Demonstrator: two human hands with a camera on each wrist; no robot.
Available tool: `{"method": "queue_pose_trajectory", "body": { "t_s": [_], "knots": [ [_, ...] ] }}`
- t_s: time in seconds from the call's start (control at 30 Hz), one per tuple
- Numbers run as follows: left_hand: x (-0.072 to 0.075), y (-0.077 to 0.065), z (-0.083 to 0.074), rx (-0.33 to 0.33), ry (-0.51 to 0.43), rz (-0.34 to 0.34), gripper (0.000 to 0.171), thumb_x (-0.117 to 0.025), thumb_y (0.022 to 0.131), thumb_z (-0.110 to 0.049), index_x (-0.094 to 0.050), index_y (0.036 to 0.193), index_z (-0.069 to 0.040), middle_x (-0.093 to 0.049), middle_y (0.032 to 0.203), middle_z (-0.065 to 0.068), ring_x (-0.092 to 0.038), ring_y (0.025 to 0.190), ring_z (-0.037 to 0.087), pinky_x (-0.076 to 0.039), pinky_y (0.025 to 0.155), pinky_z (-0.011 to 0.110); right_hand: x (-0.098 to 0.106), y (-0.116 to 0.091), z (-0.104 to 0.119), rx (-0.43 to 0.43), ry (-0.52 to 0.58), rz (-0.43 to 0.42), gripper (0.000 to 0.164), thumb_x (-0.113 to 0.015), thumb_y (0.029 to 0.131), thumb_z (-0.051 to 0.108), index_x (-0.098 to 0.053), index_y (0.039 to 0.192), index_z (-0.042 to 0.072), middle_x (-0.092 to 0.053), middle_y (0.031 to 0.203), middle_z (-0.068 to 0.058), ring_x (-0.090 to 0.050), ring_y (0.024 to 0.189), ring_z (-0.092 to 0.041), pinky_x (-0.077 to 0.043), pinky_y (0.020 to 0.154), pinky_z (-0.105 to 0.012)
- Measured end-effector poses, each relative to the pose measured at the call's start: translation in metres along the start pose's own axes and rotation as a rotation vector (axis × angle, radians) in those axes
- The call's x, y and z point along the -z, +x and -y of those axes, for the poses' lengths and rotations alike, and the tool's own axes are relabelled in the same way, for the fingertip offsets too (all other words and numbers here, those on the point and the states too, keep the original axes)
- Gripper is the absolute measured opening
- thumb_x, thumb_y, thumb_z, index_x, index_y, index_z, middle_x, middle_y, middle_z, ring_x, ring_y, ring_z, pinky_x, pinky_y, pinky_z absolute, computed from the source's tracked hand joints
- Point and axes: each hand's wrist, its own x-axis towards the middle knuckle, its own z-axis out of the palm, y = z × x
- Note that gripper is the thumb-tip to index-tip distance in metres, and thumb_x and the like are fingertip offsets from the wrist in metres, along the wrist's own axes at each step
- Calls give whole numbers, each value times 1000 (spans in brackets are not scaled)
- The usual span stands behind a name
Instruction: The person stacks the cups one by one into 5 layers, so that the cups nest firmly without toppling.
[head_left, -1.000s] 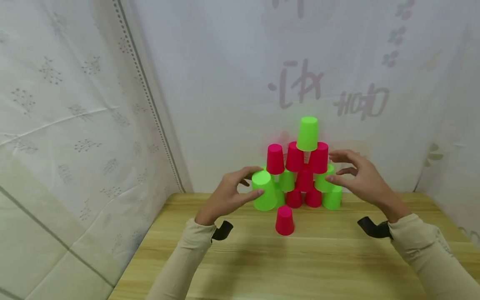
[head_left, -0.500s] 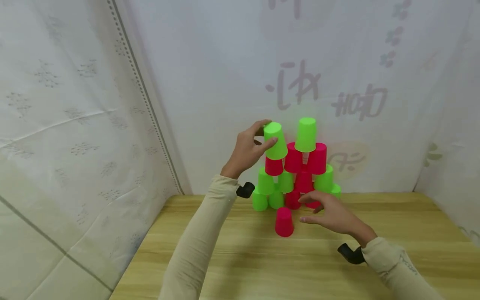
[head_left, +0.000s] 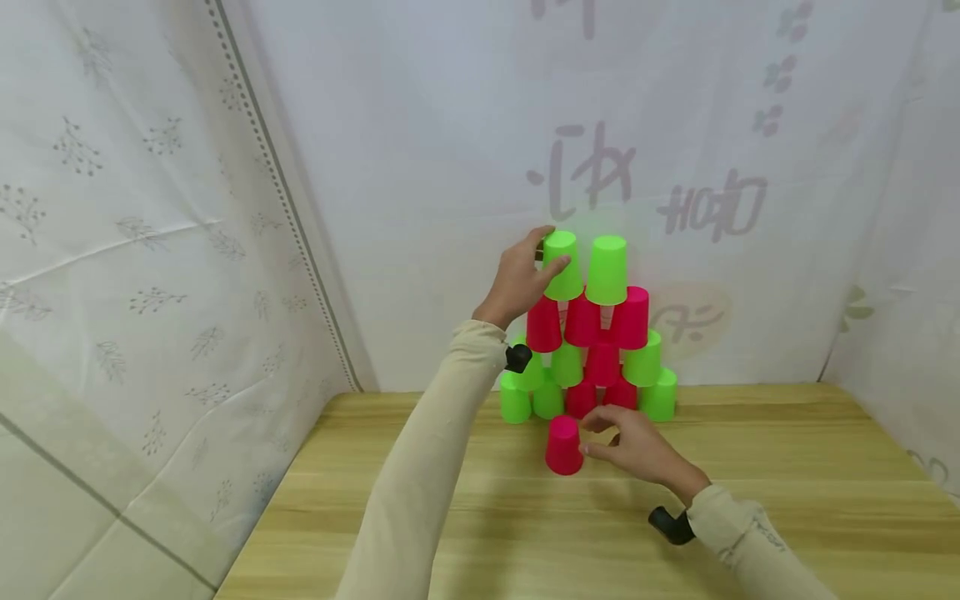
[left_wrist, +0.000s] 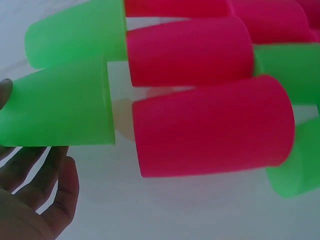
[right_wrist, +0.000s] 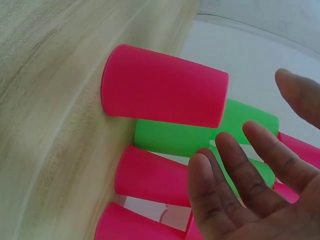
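My left hand [head_left: 519,279] pinches an upside-down green cup [head_left: 562,271] between thumb and fingers at the top left of a cup stack. Beside it another green cup [head_left: 607,271] stands on the row of pink cups [head_left: 543,325]. The left wrist view shows a narrow gap between the held cup's rim [left_wrist: 112,107] and the pink cup [left_wrist: 215,127] under it. Low in front of the stack, my right hand [head_left: 639,446] reaches towards a lone upside-down pink cup [head_left: 563,450]. Its fingers [right_wrist: 235,165] are spread and loosely bent, apart from that cup in the right wrist view.
Lower rows of the stack mix green cups [head_left: 658,396] and pink cups [head_left: 602,362]. They stand near the back edge of a wooden table [head_left: 750,500]. A white printed cloth [head_left: 420,208] hangs close behind, with another patterned cloth [head_left: 150,292] at the left.
My left hand has lifted the green cup from the stack's left side up to the top row, then rightwards. My right hand has moved down and left from the stack to the lone pink cup.
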Motion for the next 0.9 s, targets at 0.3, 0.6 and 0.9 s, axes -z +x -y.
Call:
{"method": "queue_pose_trajectory", "body": {
  "t_s": [0.3, 0.6, 0.9],
  "knots": [
    [-3, 3, 1, 52, -1, 37, 59, -63, 100, -27, -39, 151, -10, -59, 139, 12, -60, 123, 28, -56, 96, 34, -3, 2, -2, 12, -29, 35, 35, -77, 88, 29, -68, 112, 6, -71, 113, -12, -65, 107, -33, -59, 80, -38],
    [-6, 0, 8, 83, -5, 24, 63, -64, 99, -27, -36, 153, -10, -58, 140, 15, -61, 126, 29, -57, 99, 36, -7, 7, -5, -15, 1, 19, 30, -76, 89, 31, -68, 110, 10, -70, 109, -8, -65, 104, -26, -57, 79, -31],
    [-7, -10, 16, 125, 1, 50, 65, -67, 97, -26, -38, 151, -6, -60, 139, 15, -61, 128, 28, -53, 106, 39, -22, 11, -1, -41, -7, -152, 23, -80, 84, 21, -68, 101, 11, -69, 100, -5, -63, 95, -19, -54, 74, -26]
  ]
}}
